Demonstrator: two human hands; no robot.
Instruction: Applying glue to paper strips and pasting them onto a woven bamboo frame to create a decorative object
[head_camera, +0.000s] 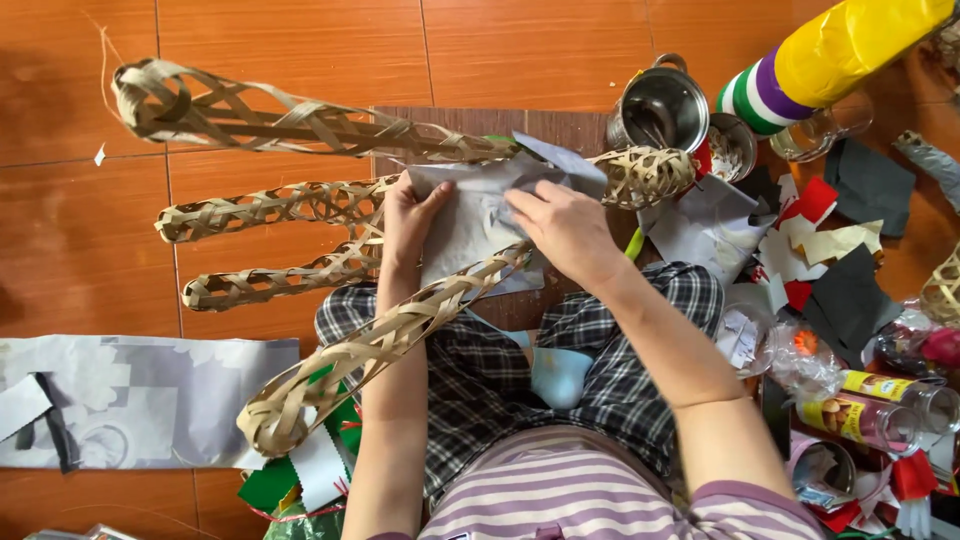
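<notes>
Both hands press on a sheet of grey paper (470, 225) that lies over a woven bamboo frame (330, 215) with long arms, right above the person's lap. The left hand (408, 222) has its grip shut on the paper's left edge. The right hand (565, 232) has its grip pinched on the paper's top right part, near a shiny metal pot (660, 105).

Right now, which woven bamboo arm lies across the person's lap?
The lowest woven bamboo arm, slanting over the checked cloth below the left hand; the other three stretch over the floor.
</notes>
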